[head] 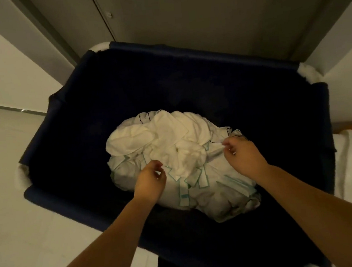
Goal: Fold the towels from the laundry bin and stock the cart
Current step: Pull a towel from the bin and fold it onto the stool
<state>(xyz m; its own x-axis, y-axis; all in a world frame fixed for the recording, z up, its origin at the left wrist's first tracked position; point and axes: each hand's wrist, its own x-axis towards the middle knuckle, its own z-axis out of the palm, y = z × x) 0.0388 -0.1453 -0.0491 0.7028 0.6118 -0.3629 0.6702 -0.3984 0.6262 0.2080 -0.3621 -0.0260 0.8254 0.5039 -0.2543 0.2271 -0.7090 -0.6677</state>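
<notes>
You are just starting. The white towels (pixel 177 137) lie in a heap in the blue laundry bin (pixel 68 125), none folded yet. Your left hand (pixel 151 178) and right hand (pixel 244 156) hover over the heap, each grip loose and holding nothing. All the folding and stocking is left to do.

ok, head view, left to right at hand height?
Tiled floor → bin's left wall → left hand → right hand → bin's right wall → white fabric. Left out: towel pile, it spans both hands.
</notes>
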